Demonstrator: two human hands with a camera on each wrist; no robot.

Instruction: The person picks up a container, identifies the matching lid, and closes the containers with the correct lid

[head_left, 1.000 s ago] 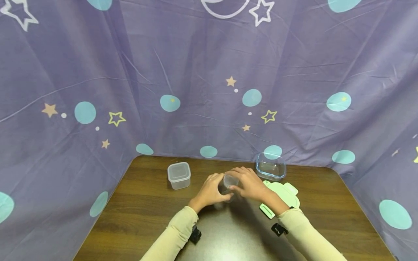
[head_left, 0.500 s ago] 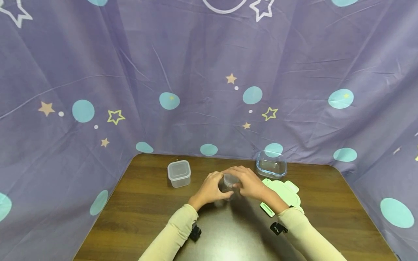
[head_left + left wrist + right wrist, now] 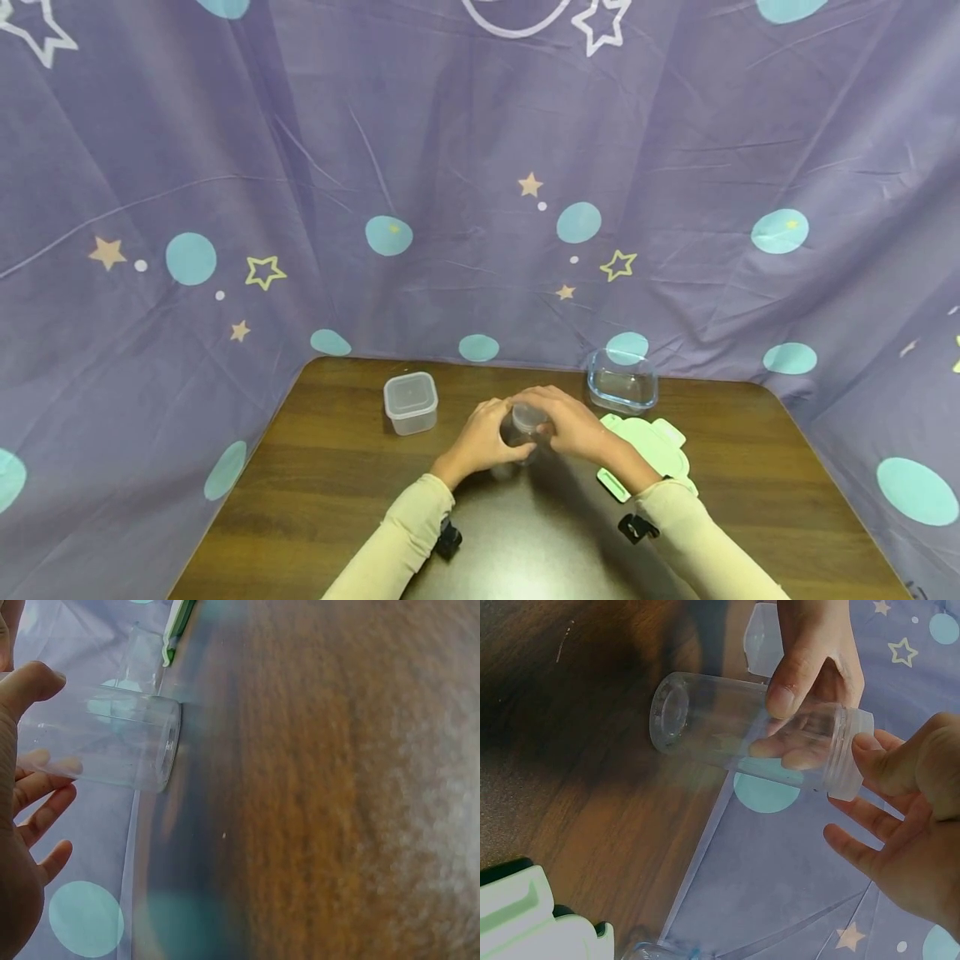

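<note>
A clear plastic jar (image 3: 712, 724) with a translucent screw lid (image 3: 850, 754) stands upright near the middle of the table, between both hands. My left hand (image 3: 482, 437) grips the jar's body, thumb on the near side and fingers curled behind it. From the other side my right hand (image 3: 573, 427) holds the lid at the top, its thumb and fingers round the rim. In the left wrist view the jar's base (image 3: 171, 746) is at or just above the table surface; I cannot tell whether it touches.
A lidded square translucent container (image 3: 411, 404) stands at the back left. A clear glass container (image 3: 622, 383) is at the back right. Before it lies a light green clip lid (image 3: 654, 446), partly behind my right forearm. A patterned purple curtain (image 3: 465, 208) hangs along the table's back edge.
My right thumb and fingers have shifted slightly round the lid. The left hand keeps its hold on the jar, which stays in about the same place.
</note>
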